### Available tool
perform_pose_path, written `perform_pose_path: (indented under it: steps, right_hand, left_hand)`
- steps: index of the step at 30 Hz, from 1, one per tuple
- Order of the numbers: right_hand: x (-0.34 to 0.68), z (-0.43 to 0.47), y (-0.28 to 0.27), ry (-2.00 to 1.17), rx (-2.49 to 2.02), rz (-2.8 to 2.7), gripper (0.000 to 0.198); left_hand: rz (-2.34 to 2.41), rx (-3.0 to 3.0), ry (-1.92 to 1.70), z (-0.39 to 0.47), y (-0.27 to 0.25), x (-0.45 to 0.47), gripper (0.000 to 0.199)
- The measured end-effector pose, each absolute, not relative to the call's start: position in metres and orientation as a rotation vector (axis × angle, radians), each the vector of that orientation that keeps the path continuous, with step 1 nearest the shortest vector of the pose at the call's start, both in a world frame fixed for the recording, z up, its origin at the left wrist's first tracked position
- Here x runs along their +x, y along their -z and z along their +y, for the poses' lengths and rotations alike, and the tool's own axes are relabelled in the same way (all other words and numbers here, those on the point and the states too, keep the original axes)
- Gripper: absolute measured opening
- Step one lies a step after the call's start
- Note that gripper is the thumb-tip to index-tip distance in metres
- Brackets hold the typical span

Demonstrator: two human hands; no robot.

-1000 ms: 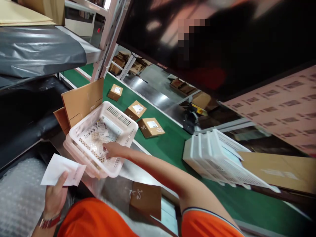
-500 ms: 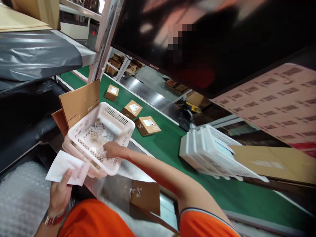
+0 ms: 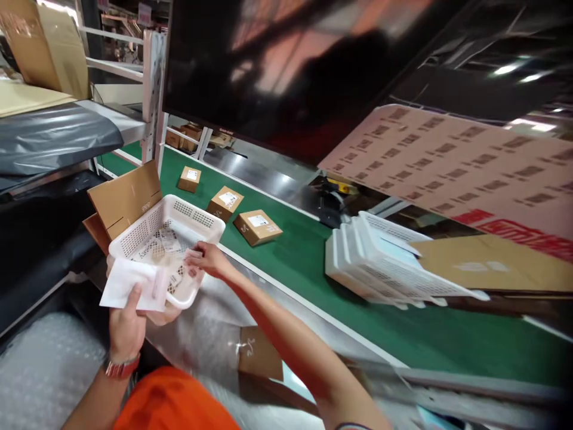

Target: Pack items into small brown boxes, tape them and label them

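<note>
My left hand (image 3: 128, 328) holds a white paper packet (image 3: 129, 283), thumb on top, over the near-left corner of a white plastic basket (image 3: 119, 248). Fingertips also show at the basket's left rim. My right hand (image 3: 211, 260) is closed on a small clear plastic packet (image 3: 192, 263) above the basket's right side. Inside the basket lie clear bags with printed labels (image 3: 170, 240). Another basket sits beneath, partly hidden. An open cardboard box (image 3: 128, 197) stands behind the basket's left side.
Several labelled cardboard boxes (image 3: 258, 227) sit on a green conveyor belt (image 3: 304, 257). Stacked white baskets (image 3: 358, 263) lean at the right beside flat cardboard (image 3: 496, 263). A large black screen (image 3: 277, 71) hangs overhead. Bubble wrap (image 3: 54, 370) lies at lower left.
My right hand has risen slightly from inside the basket with a small clear packet in its fingers. My left hand has moved right with the white packet, over the basket's corner. The view has shifted.
</note>
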State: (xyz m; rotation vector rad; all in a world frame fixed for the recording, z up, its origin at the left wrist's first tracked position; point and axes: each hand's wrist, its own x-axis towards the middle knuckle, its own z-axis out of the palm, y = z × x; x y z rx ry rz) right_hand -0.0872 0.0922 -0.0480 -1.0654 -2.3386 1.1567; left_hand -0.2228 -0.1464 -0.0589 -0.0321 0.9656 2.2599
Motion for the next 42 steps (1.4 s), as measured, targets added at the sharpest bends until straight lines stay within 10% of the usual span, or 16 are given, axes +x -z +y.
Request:
perform_pose_path:
  steps: [6,22,42]
  right_hand:
    - [-0.138,0.083,0.055,-0.575,-0.958,-3.127,0.041]
    - [-0.168,0.087,0.077,-0.323,-1.116,-3.445,0.061]
    - [-0.173,0.076,0.075,-0.348,-0.965,-3.632,0.061]
  left_hand:
    - [1.006,-0.049,-2.283,-0.162,0.057,-0.215,0.054]
    - [1.088,-0.178,-2.258,-0.165,0.082,-0.263,0.041]
    - [1.060,-0.110,-2.249,-0.139,0.089,-0.273,0.084]
